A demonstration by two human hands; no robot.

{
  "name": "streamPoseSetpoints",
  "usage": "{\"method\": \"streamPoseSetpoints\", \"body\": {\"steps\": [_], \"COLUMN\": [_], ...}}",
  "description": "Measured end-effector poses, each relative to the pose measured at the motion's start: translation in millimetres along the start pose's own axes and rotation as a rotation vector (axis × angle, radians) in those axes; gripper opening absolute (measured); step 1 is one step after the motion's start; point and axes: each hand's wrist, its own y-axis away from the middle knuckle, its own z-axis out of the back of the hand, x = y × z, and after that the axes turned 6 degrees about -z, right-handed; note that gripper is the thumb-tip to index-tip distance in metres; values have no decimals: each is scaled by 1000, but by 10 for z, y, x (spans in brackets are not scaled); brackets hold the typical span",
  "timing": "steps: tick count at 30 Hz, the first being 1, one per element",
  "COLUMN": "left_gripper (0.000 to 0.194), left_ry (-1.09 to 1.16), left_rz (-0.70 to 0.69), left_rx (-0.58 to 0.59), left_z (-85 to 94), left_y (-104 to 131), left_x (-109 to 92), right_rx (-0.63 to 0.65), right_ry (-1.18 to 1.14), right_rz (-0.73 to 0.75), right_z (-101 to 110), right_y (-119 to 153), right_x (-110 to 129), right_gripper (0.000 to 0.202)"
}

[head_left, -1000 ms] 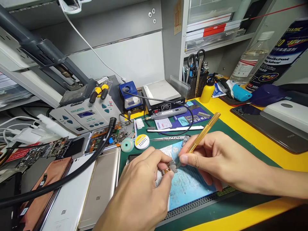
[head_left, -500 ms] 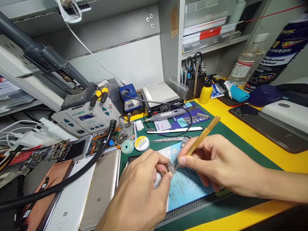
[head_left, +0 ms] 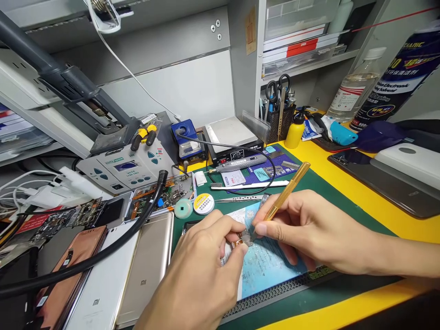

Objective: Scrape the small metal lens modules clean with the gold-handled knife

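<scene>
Between thumb and fingers, my left hand [head_left: 209,261] pinches a small silvery metal part [head_left: 246,239] with an orange flex cable [head_left: 236,244] at its left side. My right hand [head_left: 302,229] is closed like a pen grip round a gold-coloured craft knife [head_left: 288,190], its handle tilted up to the right. The blade tip is by the metal part's right edge; whether it touches I cannot tell. Both hands are over a blue and white sheet [head_left: 261,275] on the green mat [head_left: 357,220]. My fingers hide part of the small piece.
Tweezers [head_left: 239,199], a white brush [head_left: 254,185] and a round tin [head_left: 203,203] lie beyond my hands. Several phones [head_left: 144,270] are at the left, crossed by a black hose [head_left: 103,261]. A hot air station [head_left: 127,169] and a hot plate [head_left: 232,137] stand behind.
The knife handle has swung slightly left and more upright, its tip still at the metal part. My left hand keeps its pinch. The whole view has shifted a little.
</scene>
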Motion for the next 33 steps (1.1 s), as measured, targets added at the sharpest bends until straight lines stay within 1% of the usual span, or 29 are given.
{"method": "streamPoseSetpoints", "body": {"steps": [7,11,16,22,26,31,33], "left_gripper": [18,21,23,22,23,21,20], "left_ry": [1,-2,-13,9,8,1,0], "left_rz": [13,21,22,17,0,-12,-14], "left_rx": [36,56,55,47,35,24,18], "left_z": [50,49,45,63,51,29,27], "left_y": [-1,-6,-2,17,16,6,4], "left_x": [-42,-43,-31,-28,-23,-21,-18], "right_rx": [24,38,48,52,67,24,27], "right_ry": [41,37,59,56,70,75,82], "right_rz": [5,7,21,43,30,18,21], "right_z": [9,15,14,9,22,20,15], "right_y": [-13,6,17,-3,1,1,3], "right_x": [49,58,62,54,39,56,58], "right_gripper": [18,16,15,16,19,21,21]}}
